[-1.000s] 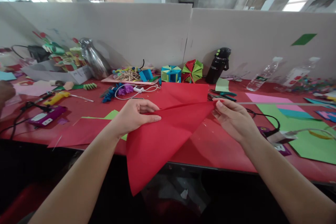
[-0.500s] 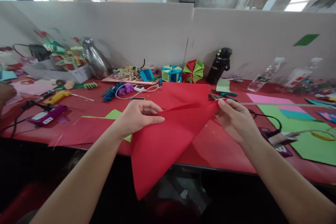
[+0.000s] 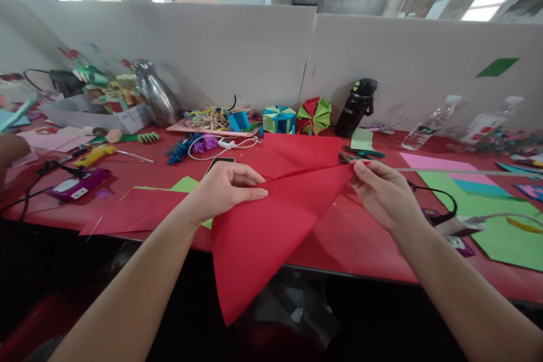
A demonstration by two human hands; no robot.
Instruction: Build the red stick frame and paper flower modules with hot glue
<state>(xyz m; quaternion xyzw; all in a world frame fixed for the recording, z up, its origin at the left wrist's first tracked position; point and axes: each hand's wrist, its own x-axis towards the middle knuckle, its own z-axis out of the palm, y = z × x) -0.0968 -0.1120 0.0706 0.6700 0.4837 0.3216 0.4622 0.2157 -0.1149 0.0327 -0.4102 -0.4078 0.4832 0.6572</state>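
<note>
A large sheet of red paper (image 3: 271, 226) is held up over the table's front edge, one corner hanging down below it. My left hand (image 3: 231, 186) pinches its upper left edge between thumb and fingers. At the right corner of the sheet, my right hand (image 3: 377, 186) grips the tip between thumb and forefinger. Behind the held sheet, another red paper area (image 3: 301, 150) shows on the table; whether it is a separate sheet I cannot tell.
Folded paper shapes (image 3: 279, 120), a black bottle (image 3: 355, 108) and a steel jug (image 3: 155, 93) stand at the back. Green paper (image 3: 504, 232) lies right, a purple power strip (image 3: 78, 185) left. Another person's hand (image 3: 8, 153) shows at the far left.
The upper edge of the held sheet has flattened slightly between my hands. At the far left, a pale blue item has risen near the other person's hand.
</note>
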